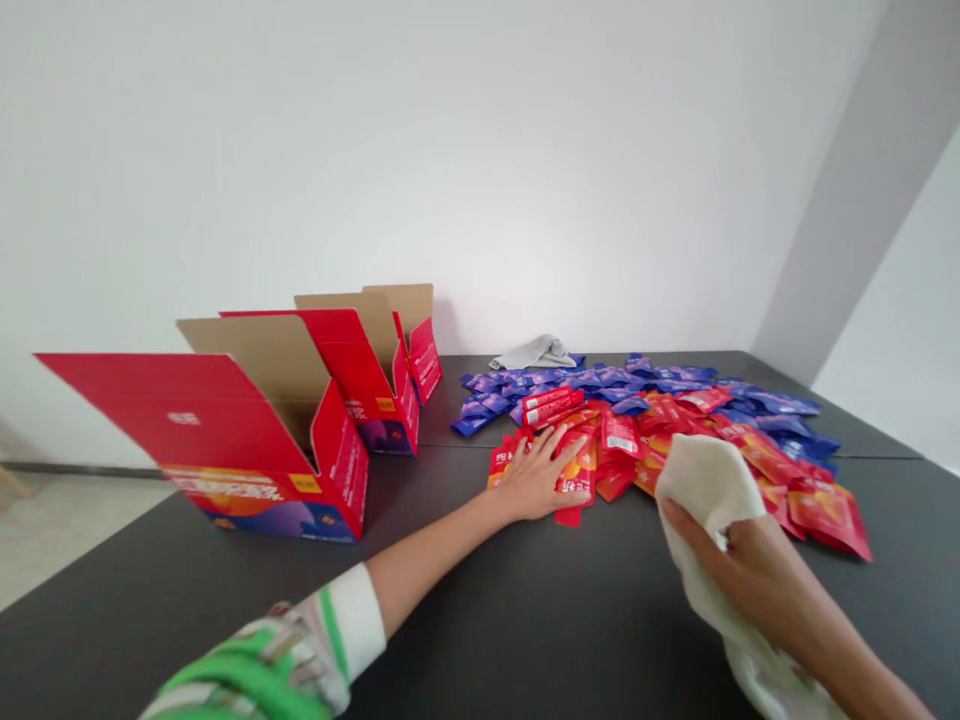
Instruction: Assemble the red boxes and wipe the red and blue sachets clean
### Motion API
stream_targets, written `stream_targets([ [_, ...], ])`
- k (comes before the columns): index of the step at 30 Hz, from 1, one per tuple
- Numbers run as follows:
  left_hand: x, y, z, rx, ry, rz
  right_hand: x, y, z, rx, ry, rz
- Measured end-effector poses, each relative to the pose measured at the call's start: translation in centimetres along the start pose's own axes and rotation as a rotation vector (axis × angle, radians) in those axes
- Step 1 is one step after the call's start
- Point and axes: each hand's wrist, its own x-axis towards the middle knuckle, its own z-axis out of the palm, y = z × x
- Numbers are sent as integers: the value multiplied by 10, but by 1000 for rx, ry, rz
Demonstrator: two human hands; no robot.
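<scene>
My left hand [536, 475] reaches forward, fingers spread and palm down on several red packets [577, 470] at the left end of a pile. My right hand [750, 560] is closed around a bunched whitish cloth [709, 480], which hangs down toward the bottom edge of the view. Just beyond that hand lie more red and orange packets [772, 455], heaped loosely. Behind them spread several blue-purple packets [600, 378]. Part of the right hand's fingers is hidden by the cloth.
Three open red cardboard boxes stand in a row at the left: a near one [262, 450], a middle one [360, 375] and a far one [424, 350]. A grey cloth [536, 352] lies behind the blue packets. Everything rests on a dark table [480, 620] against a white wall.
</scene>
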Motion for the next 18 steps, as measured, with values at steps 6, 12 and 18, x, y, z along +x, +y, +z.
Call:
stream_targets([
  [6, 12, -52, -23, -7, 283, -128, 2, 16, -2, 102, 3, 119],
  [12, 21, -140, -43, 97, 70, -681, 3, 26, 4, 119, -17, 119],
  [18, 36, -160, -31, 94, 60, -688, 6, 25, 1, 71, 0, 96],
])
